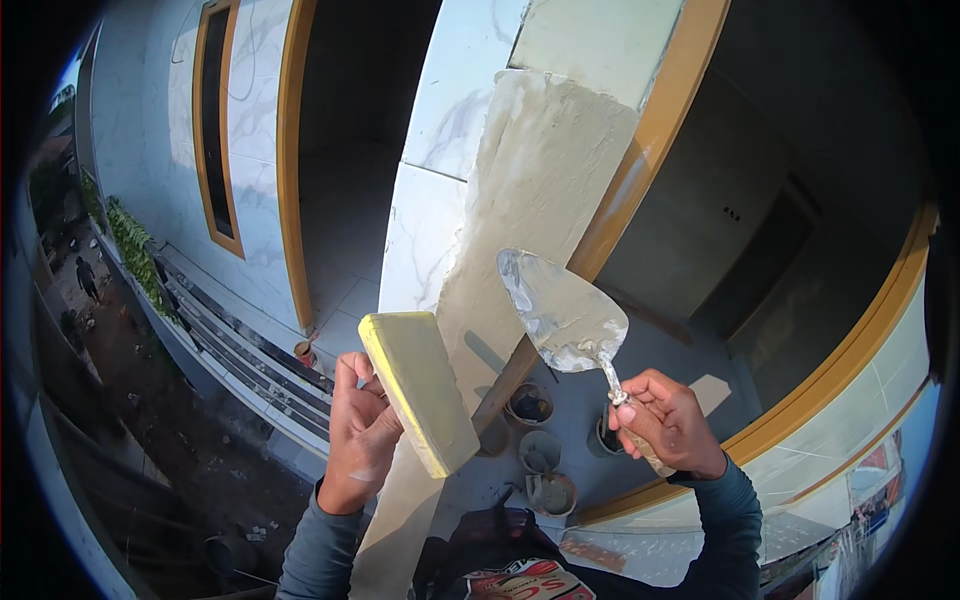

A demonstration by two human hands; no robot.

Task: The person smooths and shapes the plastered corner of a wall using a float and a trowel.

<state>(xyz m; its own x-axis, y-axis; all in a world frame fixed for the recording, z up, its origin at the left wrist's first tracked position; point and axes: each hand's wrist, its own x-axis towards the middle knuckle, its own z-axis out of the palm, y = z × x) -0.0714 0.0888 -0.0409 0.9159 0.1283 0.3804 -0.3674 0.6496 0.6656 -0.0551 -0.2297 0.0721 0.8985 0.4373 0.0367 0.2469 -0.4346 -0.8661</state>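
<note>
My left hand is closed round the back of a yellow plastering float, tilted, its broad face coated with beige plaster. The grip itself is hidden behind the float. In my right hand is a pointing trowel, held by its handle. Its leaf-shaped blade points up and to the left and is smeared with grey-white plaster. Beyond both tools stands a narrow wall strip with a coat of beige plaster, bordered on the left by white marbled tiles. The blade overlaps the plaster in view; I cannot tell whether they touch.
An orange-brown wooden frame edges the plastered strip on the right. Several buckets, one grey, stand on the floor below. To the left are a dark doorway, a slatted ledge and a drop to the ground, where a person is.
</note>
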